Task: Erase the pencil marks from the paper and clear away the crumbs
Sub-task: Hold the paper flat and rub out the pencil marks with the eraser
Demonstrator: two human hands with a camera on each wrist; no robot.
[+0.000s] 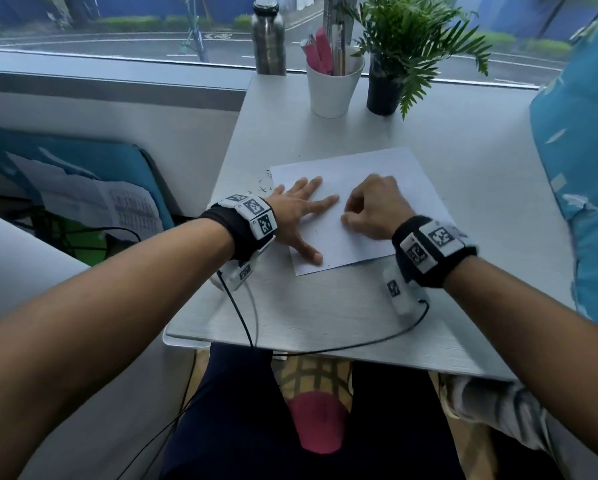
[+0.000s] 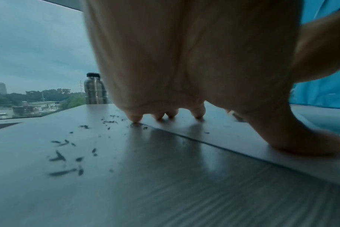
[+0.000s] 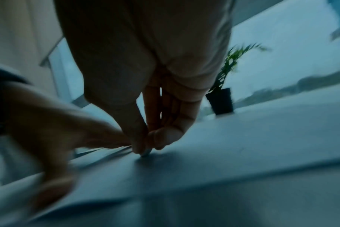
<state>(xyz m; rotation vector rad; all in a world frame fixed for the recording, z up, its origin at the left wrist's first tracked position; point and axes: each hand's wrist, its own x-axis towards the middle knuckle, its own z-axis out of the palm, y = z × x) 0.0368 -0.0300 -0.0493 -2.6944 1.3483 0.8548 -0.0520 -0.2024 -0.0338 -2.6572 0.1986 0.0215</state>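
A white sheet of paper [image 1: 367, 168] lies on the grey table [image 1: 325, 306]. My left hand [image 1: 301, 209] lies flat on the paper's left part with fingers spread, pressing it down; its fingertips [image 2: 135, 118] touch the sheet's edge. My right hand [image 1: 370, 206] is curled with thumb and fingers pinching a small eraser [image 3: 145, 152] whose tip touches the paper [image 3: 223, 153]. The eraser is hidden in the head view. Dark eraser crumbs [image 1: 263, 185] lie scattered on the table left of the sheet, and the crumbs [image 2: 64, 155] show close up in the left wrist view.
At the table's far edge stand a steel bottle [image 1: 268, 36], a white cup [image 1: 332, 84] of pens and a potted plant [image 1: 394, 64]. A blue cloth [image 1: 578, 150] hangs on the right. Wrist cables [image 1: 249, 327] trail over the near table edge.
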